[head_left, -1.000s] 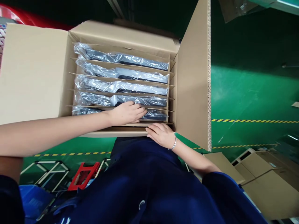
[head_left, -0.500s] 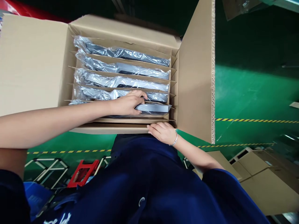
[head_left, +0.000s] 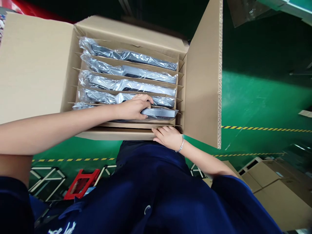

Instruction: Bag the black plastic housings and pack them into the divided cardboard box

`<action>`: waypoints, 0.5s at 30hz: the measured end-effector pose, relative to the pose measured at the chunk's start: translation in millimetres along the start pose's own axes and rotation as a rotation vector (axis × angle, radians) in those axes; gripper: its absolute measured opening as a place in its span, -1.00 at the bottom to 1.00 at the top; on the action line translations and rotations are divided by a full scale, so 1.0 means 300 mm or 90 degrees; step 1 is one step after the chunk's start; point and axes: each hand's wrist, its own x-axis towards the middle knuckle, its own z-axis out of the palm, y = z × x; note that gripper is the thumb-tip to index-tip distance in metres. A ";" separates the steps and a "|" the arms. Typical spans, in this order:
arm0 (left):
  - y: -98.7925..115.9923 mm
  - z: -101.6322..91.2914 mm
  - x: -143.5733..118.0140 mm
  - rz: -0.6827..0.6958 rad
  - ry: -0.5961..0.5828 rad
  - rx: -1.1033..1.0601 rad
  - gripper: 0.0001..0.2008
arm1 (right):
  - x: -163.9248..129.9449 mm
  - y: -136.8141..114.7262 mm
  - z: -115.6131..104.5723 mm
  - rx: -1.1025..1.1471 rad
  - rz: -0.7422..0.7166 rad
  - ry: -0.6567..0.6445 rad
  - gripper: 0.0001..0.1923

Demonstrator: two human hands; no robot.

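Note:
An open cardboard carton stands in front of my body. Inside, thin cardboard dividers separate several flat grey parts, each in a clear plastic bag. Reaching in from the left, my left hand has its thumb and fingers closed around the left end of the nearest bagged grey part. Its fingertips lie by the divider, close to the bagged part behind. My right hand, with a silver bracelet at the wrist, grips the carton's near wall, its fingers curled over the rim.
The carton's left flap and right flap stand spread out. Beyond is a green floor with yellow-black tape lines. A red stool is at lower left. More cardboard boxes lie at lower right.
The view has shifted slightly. Both hands keep the same places on the bagged part and the carton's rim.

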 end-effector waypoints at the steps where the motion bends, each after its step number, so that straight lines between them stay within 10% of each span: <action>1: 0.001 0.005 0.003 -0.004 -0.004 0.006 -0.79 | 0.007 -0.001 -0.005 -0.006 0.008 -0.027 -0.57; 9: 0.115 0.021 -0.157 -0.008 0.052 0.105 -0.28 | 0.014 -0.002 0.030 -0.043 0.011 -0.033 -0.76; 15: 0.053 0.272 -0.426 -0.049 0.115 0.291 -0.34 | -0.013 0.031 0.175 -0.136 -0.010 0.250 -0.68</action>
